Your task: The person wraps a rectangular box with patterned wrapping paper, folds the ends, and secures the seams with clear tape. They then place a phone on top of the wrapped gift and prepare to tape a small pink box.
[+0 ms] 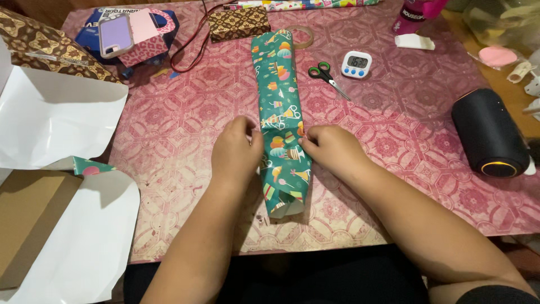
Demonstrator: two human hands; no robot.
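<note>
On the pink patterned tablecloth [180,141], a long parcel [279,112] in green party-print paper lies lengthwise, running away from the person. The left hand [236,152] presses against its left flank, and the right hand [332,147] pinches the paper along the right edge; both grip the wrapping itself. The body looks fully covered, yet the near end gapes open, showing white underside, so the ends seem unfinished, and I see no tape on it. Scissors [328,76], a tape roll [304,36] and a small white timer [356,63] lie just beyond, with a black cylindrical speaker [489,132] off to the right.
</note>
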